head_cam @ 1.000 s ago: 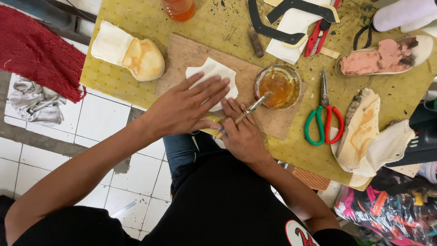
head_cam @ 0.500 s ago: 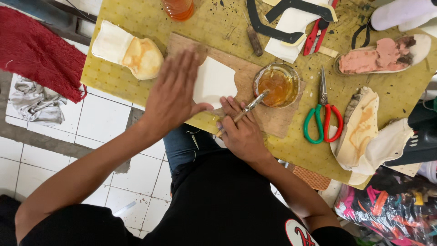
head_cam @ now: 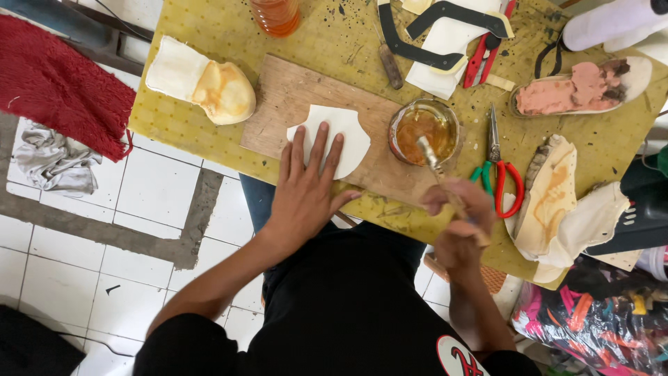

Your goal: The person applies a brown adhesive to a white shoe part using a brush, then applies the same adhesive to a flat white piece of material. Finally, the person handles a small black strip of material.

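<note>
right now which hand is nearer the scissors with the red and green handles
Right. The right hand holds a brush just left of the scissors; the left hand presses the white piece further left, across the glue bowl.

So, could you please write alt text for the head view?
A person's left hand presses a white piece on a wooden board, while the right hand dips a brush into a glue jar. Scissors lie nearby.

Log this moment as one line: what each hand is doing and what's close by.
left hand: flat on white piece on wooden board | right hand: holds brush, tip in glue jar | nearby: scissors
</note>
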